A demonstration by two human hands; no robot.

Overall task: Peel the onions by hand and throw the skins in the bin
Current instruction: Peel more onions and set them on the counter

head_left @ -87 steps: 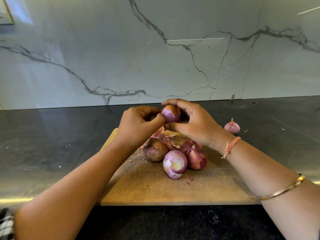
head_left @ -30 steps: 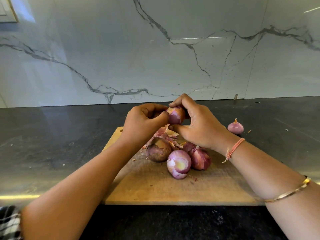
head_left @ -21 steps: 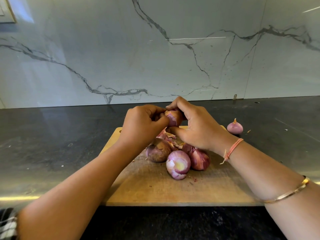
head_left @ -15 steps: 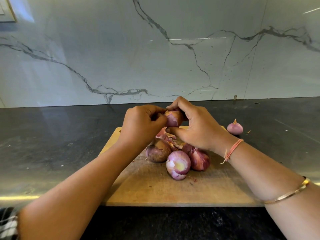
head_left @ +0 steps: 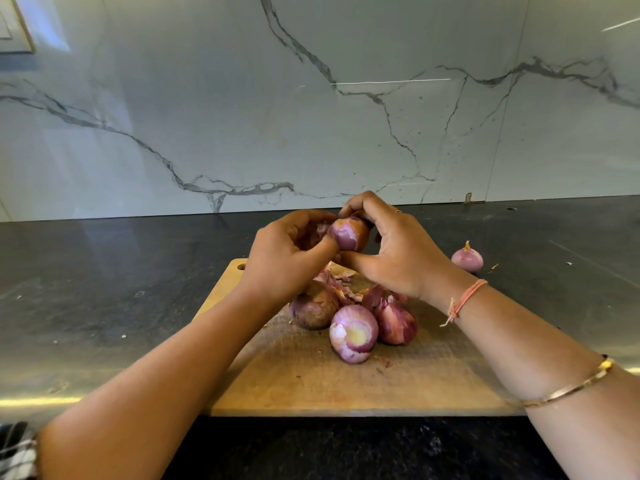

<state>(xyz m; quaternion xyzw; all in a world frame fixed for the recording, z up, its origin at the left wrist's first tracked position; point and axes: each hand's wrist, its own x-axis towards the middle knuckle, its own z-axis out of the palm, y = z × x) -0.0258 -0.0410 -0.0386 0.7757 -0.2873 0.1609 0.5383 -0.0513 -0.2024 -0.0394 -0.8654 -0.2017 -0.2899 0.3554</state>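
As grips (head_left: pixel 287 258) (head_left: pixel 398 251) hold one onion (head_left: pixel 348 233), three board onions (head_left: pixel 313 310) (head_left: pixel 354 332) (head_left: pixel 396 323), stray onion (head_left: pixel 467 258)

Skin pile (head_left: pixel 338 277) partly behind left hand (head_left: pixel 284 258); checked cloth (head_left: pixel 14 452) cut by frame edge.

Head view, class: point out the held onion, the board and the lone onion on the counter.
Held onion (head_left: pixel 348 233): head view, its peeled front.
Board (head_left: pixel 311 386): head view, bare wood near the front edge.
Lone onion (head_left: pixel 467 258): head view, middle of its bulb.
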